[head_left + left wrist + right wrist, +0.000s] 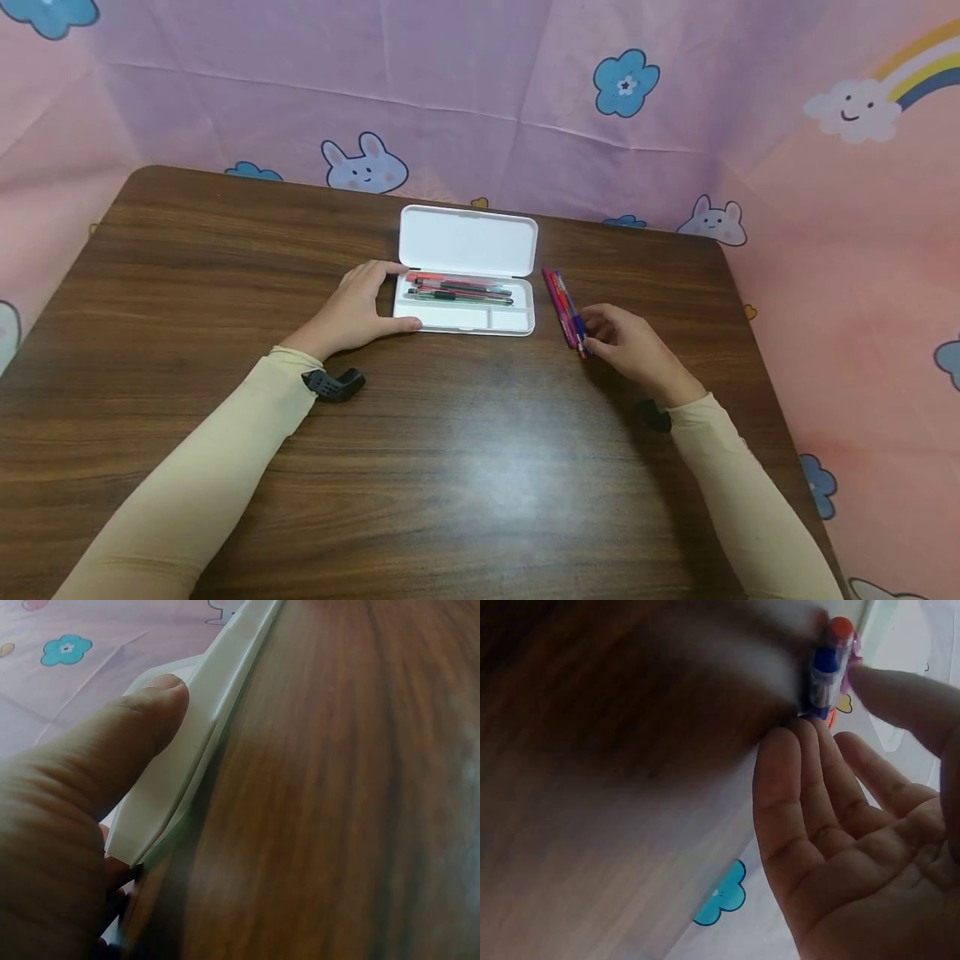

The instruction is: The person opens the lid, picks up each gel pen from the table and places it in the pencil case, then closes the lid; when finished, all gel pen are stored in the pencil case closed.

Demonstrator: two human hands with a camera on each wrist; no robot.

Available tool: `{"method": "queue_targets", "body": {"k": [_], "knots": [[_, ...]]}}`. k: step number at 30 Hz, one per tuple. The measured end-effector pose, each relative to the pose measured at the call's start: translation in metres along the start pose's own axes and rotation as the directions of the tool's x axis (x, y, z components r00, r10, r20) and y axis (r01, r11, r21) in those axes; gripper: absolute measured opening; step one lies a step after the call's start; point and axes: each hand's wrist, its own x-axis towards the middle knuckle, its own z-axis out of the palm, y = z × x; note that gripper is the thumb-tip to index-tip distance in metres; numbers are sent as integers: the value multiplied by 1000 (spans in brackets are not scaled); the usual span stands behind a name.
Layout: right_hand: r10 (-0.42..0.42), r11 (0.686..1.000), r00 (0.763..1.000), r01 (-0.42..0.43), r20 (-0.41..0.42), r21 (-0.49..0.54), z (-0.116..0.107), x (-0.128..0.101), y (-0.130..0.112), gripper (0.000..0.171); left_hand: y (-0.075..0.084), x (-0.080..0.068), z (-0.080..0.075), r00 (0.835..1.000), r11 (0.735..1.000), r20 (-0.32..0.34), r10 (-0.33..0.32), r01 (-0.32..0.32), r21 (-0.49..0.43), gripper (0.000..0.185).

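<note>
Printed cloth (480, 67) backs the table (450, 467), pens (566, 310) between case (467, 242) and right grip (630, 346).

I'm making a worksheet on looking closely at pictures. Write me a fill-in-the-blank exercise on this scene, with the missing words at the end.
1. The pencil case is ____ in colour.
2. Its lid is ____, not closed.
3. In the head view, the left hand touches the pencil case at its ____ end.
4. In that view, the right hand is at the loose pens, which lie to the ____ of the pencil case.

Missing words: white; open; left; right.
</note>
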Motion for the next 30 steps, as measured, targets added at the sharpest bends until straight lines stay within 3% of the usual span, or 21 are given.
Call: {"method": "queue_targets", "body": {"k": [9,18,30], "knots": [[16,999,1000,-16,-9,-46,1,2,-1,36,1,-2,0,1000,1000,-4,10,-10,2,96],[63,984,996,-73,-70,-165,-3,-1,5,26,3,-3,1,1000,1000,0,9,-9,8,96],[73,981,993,-89,-98,-171,-9,-2,13,19,3,-2,1,1000,1000,-7,5,-5,6,98]]}}
